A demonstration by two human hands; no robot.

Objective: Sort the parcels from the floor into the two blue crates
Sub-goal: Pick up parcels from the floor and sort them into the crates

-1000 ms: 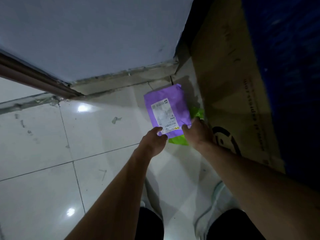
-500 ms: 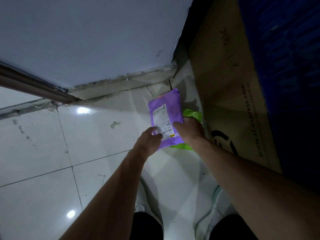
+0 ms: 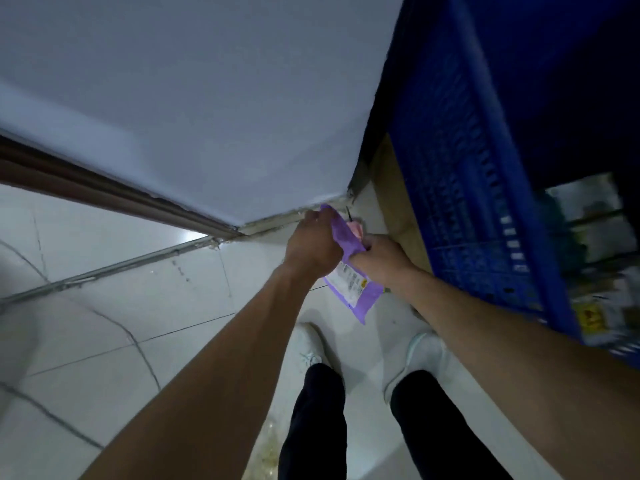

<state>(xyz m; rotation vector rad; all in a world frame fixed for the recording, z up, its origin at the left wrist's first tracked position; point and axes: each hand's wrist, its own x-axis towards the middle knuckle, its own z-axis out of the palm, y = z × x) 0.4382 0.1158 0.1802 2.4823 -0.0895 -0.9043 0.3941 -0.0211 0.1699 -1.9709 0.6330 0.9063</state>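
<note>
we stand in white shoes (image 3: 310, 344) on the tiled floor (image 3: 138, 306) | purple parcel (image 3: 356, 296) hangs above the floor, label facing us | our left hand (image 3: 313, 245) grip clasps its far end | our right hand (image 3: 381, 263) grip pinches its middle | blue crate (image 3: 460, 202) stands just right of our hands | wall (image 3: 207, 98) beyond
</note>
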